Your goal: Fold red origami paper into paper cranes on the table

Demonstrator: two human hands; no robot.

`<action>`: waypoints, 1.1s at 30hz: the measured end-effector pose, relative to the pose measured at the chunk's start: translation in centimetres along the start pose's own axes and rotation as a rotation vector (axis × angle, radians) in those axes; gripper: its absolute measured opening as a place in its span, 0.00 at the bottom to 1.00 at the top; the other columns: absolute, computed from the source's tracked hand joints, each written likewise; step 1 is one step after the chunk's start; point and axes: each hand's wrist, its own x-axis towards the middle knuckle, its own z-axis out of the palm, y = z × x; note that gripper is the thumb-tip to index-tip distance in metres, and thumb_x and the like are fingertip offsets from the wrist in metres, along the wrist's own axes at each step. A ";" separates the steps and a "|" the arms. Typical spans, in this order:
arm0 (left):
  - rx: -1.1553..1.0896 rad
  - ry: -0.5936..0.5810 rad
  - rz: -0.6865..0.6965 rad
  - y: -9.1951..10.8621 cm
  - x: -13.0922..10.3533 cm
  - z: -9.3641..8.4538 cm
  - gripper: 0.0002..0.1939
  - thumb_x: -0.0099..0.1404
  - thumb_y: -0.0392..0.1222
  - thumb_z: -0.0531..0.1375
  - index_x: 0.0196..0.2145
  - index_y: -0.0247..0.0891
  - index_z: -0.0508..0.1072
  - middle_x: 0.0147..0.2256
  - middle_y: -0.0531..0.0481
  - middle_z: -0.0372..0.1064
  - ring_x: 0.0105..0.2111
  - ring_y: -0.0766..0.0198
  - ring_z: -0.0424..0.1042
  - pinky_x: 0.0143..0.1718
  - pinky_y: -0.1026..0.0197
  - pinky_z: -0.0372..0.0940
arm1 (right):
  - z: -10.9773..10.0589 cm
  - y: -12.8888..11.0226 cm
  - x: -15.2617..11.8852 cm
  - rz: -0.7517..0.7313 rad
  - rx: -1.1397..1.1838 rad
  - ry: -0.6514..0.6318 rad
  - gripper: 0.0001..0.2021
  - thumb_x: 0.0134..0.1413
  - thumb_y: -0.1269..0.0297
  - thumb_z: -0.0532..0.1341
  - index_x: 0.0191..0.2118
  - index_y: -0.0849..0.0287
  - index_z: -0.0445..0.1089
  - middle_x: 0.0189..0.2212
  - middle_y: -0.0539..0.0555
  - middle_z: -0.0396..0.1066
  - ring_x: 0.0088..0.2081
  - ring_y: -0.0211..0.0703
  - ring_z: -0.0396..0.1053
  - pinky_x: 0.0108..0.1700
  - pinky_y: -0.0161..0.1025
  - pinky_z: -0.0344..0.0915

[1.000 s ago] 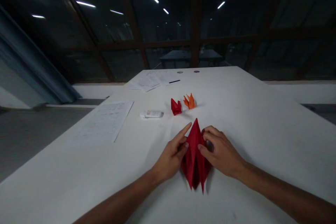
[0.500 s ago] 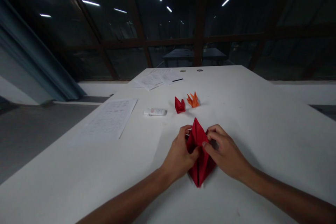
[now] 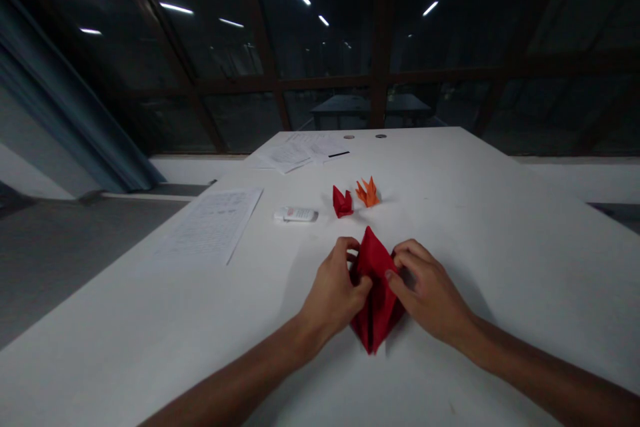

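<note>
A folded red paper piece [image 3: 375, 293], kite-shaped with its point toward me, lies on the white table [image 3: 500, 247]. My left hand [image 3: 333, 293] grips its left side, fingers curled over the upper edge. Its right side is pinched by my right hand [image 3: 425, 293]. Both hands press the paper against the tabletop.
Beyond the hands stand a small red origami figure [image 3: 343, 202] and an orange one [image 3: 368, 192]. A white glue tube [image 3: 296, 215] lies to their left. A printed sheet [image 3: 210, 225] lies at the left, more papers [image 3: 300, 150] at the far end.
My left forefinger, stretched along the paper a second ago, has curled over its top edge. The red paper looks shorter and more folded. The view shifted slightly.
</note>
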 end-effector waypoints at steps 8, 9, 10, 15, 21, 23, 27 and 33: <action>0.264 -0.033 0.047 -0.3 1.5 -1.8 0.04 0.58 0.34 0.57 0.27 0.39 0.65 0.30 0.52 0.67 0.29 0.64 0.66 0.31 0.63 0.61 | -0.5 0.6 0.3 0.006 -0.047 0.025 0.09 0.60 0.70 0.57 0.29 0.54 0.59 0.33 0.51 0.66 0.37 0.45 0.65 0.42 0.41 0.62; 0.259 -0.049 0.034 -0.2 1.7 -2.0 0.04 0.60 0.35 0.57 0.27 0.39 0.66 0.28 0.53 0.67 0.28 0.65 0.66 0.30 0.63 0.60 | -0.5 0.8 0.3 0.006 -0.069 0.021 0.09 0.60 0.70 0.57 0.29 0.54 0.59 0.32 0.51 0.66 0.36 0.44 0.65 0.41 0.41 0.62; 0.241 -0.058 0.023 -0.2 1.8 -2.2 0.04 0.61 0.36 0.56 0.27 0.38 0.66 0.28 0.53 0.68 0.28 0.65 0.66 0.30 0.64 0.59 | -0.5 1.0 0.4 0.006 -0.098 0.018 0.09 0.61 0.69 0.57 0.29 0.54 0.59 0.31 0.51 0.66 0.35 0.44 0.65 0.41 0.41 0.61; 0.153 -0.053 0.018 -0.4 1.7 -2.7 0.05 0.65 0.38 0.54 0.31 0.39 0.67 0.27 0.53 0.70 0.27 0.65 0.68 0.27 0.65 0.58 | -0.3 1.9 0.5 0.025 -0.270 0.023 0.08 0.61 0.66 0.58 0.29 0.54 0.61 0.28 0.50 0.69 0.32 0.45 0.66 0.39 0.41 0.60; 0.128 -0.024 0.043 -0.7 1.6 -2.4 0.12 0.63 0.33 0.53 0.45 0.42 0.64 0.28 0.57 0.73 0.23 0.66 0.68 0.26 0.66 0.57 | -0.1 2.5 0.5 0.114 -0.269 0.012 0.04 0.62 0.63 0.57 0.35 0.52 0.64 0.27 0.48 0.74 0.28 0.44 0.71 0.33 0.39 0.59; 0.084 -0.034 0.048 -0.9 1.6 -2.3 0.19 0.63 0.31 0.53 0.51 0.43 0.62 0.34 0.54 0.76 0.25 0.66 0.70 0.27 0.66 0.60 | -0.1 2.7 0.5 0.139 -0.237 0.005 0.02 0.63 0.63 0.57 0.38 0.52 0.65 0.27 0.47 0.74 0.27 0.43 0.72 0.32 0.38 0.59; 0.130 -0.029 0.087 -1.4 1.7 -2.5 0.18 0.62 0.30 0.53 0.49 0.41 0.69 0.36 0.52 0.76 0.27 0.67 0.70 0.31 0.65 0.63 | -0.1 3.1 0.5 0.151 -0.175 -0.002 0.07 0.64 0.64 0.55 0.46 0.51 0.67 0.28 0.48 0.75 0.28 0.44 0.72 0.32 0.39 0.61; -0.072 -0.004 0.175 -1.7 2.3 -3.1 0.14 0.57 0.28 0.53 0.35 0.37 0.76 0.42 0.46 0.74 0.44 0.60 0.74 0.44 0.61 0.68 | 0.2 4.1 1.0 0.148 0.236 0.038 0.12 0.61 0.68 0.53 0.44 0.55 0.73 0.39 0.53 0.77 0.39 0.44 0.74 0.42 0.40 0.67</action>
